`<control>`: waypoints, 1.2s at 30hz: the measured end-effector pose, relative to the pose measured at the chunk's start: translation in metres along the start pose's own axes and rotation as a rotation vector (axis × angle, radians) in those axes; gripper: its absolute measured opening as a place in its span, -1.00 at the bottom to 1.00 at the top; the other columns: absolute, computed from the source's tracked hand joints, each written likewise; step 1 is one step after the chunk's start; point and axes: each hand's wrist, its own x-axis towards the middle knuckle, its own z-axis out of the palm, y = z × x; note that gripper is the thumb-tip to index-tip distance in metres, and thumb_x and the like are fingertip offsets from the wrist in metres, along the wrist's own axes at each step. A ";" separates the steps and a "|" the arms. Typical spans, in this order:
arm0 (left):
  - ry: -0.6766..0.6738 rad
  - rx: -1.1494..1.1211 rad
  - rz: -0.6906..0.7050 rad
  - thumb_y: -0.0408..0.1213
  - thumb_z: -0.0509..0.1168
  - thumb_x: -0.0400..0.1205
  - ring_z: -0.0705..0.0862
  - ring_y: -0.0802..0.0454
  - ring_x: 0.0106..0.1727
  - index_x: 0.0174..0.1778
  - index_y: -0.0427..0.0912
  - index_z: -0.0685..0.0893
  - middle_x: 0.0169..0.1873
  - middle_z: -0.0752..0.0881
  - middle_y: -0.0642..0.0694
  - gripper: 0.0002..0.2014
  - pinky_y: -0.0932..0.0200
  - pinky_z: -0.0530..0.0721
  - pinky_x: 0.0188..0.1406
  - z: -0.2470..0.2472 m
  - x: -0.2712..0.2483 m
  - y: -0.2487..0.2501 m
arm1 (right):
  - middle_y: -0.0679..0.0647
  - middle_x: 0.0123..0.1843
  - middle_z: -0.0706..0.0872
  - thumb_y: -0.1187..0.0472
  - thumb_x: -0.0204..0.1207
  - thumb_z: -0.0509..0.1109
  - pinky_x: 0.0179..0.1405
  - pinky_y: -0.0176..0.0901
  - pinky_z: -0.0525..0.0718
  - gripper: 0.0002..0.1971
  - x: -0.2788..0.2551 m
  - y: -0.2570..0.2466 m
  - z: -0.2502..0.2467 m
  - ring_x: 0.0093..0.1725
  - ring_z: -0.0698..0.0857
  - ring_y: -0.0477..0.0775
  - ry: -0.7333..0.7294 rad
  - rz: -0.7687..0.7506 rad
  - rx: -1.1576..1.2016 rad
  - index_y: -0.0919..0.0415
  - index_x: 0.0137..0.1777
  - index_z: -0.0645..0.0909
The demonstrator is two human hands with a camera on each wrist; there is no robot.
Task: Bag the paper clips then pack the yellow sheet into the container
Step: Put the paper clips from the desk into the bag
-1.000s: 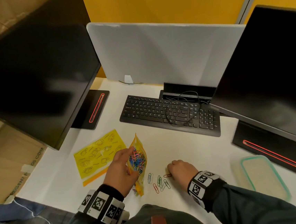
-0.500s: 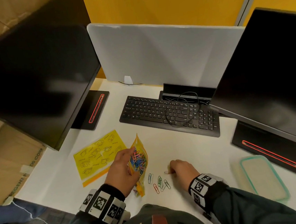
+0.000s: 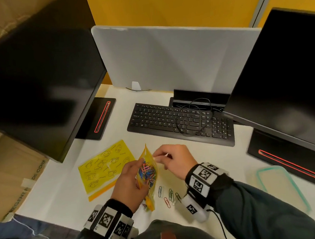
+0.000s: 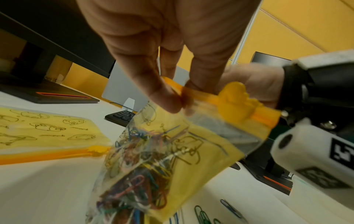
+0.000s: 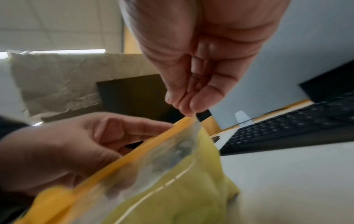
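My left hand [image 3: 138, 165] holds a yellow zip bag [image 3: 147, 175] upright, full of coloured paper clips. In the left wrist view its fingers [image 4: 168, 98] pinch the orange zip strip beside a duck-shaped slider [image 4: 237, 103]. My right hand [image 3: 162, 156] is at the bag's mouth, pinching a small pale paper clip. In the right wrist view its fingertips [image 5: 188, 109] touch the end of the strip. Several loose clips [image 3: 168, 195] lie on the desk below the bag. The yellow sheet [image 3: 105, 164] with duck drawings lies flat to the left. The teal-rimmed container [image 3: 280, 186] sits at the right.
A black keyboard [image 3: 178, 121] with a loose cable lies behind the hands. Dark monitors overhang the desk at left [image 3: 34, 88] and right [image 3: 287, 79], each on a black base with a red line. A grey divider [image 3: 166, 60] closes the back.
My right hand picked a clip up off the desk and rose left to the bag's mouth. The left hand kept holding the bag in place.
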 end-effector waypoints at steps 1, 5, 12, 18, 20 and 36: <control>0.000 -0.001 -0.005 -0.48 0.40 0.37 0.57 0.11 -0.44 0.43 -0.01 0.39 0.26 0.43 0.02 -0.30 0.65 0.47 -0.37 0.000 -0.001 -0.001 | -0.20 -0.29 0.64 0.27 0.49 0.41 -0.14 -0.25 0.60 -0.88 -0.004 0.011 -0.006 -0.36 0.57 -0.22 0.039 0.060 -0.004 0.00 -0.12 0.70; -0.010 0.003 -0.012 -0.48 0.40 0.37 0.56 0.04 -0.35 0.44 -0.03 0.38 0.31 0.43 -0.04 -0.29 0.67 0.46 -0.32 0.002 0.000 -0.002 | -0.01 -0.21 0.70 0.33 0.46 0.35 -0.06 -0.22 0.62 -0.87 -0.029 0.061 -0.024 -0.13 0.68 0.04 -0.052 0.323 -0.398 0.08 -0.21 0.64; -0.013 0.010 -0.004 -0.50 0.41 0.35 0.64 -0.17 0.04 0.44 -0.05 0.38 0.36 0.42 -0.10 -0.27 0.33 0.54 -0.02 0.007 0.002 0.001 | 0.12 0.09 0.65 0.18 0.54 0.34 0.08 -0.16 0.56 -0.80 -0.061 0.085 0.010 0.09 0.64 0.12 -0.194 0.268 -0.528 0.21 0.10 0.66; 0.004 0.014 -0.013 -0.49 0.42 0.35 0.63 -0.16 0.04 0.43 -0.03 0.39 0.33 0.44 -0.10 -0.28 0.61 0.49 -0.20 0.003 0.001 -0.005 | 0.12 0.16 0.63 0.33 0.55 0.24 0.13 -0.11 0.59 -0.74 -0.056 0.087 0.017 0.13 0.64 0.17 -0.230 0.158 -0.592 0.19 0.21 0.59; 0.004 0.005 -0.014 -0.49 0.42 0.35 0.64 -0.09 -0.04 0.43 -0.02 0.39 0.33 0.44 -0.09 -0.28 0.68 0.48 -0.30 0.003 0.000 -0.007 | 0.15 0.15 0.62 0.34 0.52 0.24 0.07 -0.08 0.58 -0.76 -0.057 0.088 0.009 0.12 0.64 0.20 -0.258 0.195 -0.678 0.22 0.15 0.59; -0.015 0.022 -0.019 -0.47 0.39 0.37 0.62 -0.14 0.06 0.45 -0.03 0.36 0.35 0.42 -0.06 -0.28 0.60 0.45 -0.23 0.005 0.001 -0.008 | 0.18 -0.12 0.73 0.47 0.24 0.48 -0.35 -0.08 0.70 -0.71 -0.075 0.083 0.026 -0.16 0.71 0.18 -0.209 0.186 -0.908 0.30 -0.02 0.63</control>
